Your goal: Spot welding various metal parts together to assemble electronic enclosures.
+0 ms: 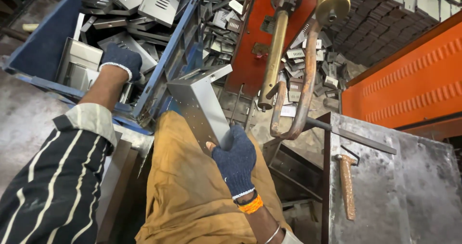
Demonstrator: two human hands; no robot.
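My right hand (pixel 236 158), in a dark blue knitted glove, grips the lower end of a bent grey sheet-metal bracket (pixel 199 102) with small holes, held tilted over my lap. My left hand (pixel 122 60), also gloved, reaches into a blue plastic crate (pixel 166 61) at the upper left and rests on the grey metal parts (pixel 139 3) stacked inside it. Whether its fingers grip a part is hidden. The copper arms of a spot-welding machine (pixel 288 80) hang just right of the bracket.
An orange machine body (pixel 409 80) fills the right side. A rusty hammer (pixel 346 186) lies on a grey metal table (pixel 409 196) at lower right. Several small louvred metal parts (pixel 308 66) are heaped on the floor behind the welder.
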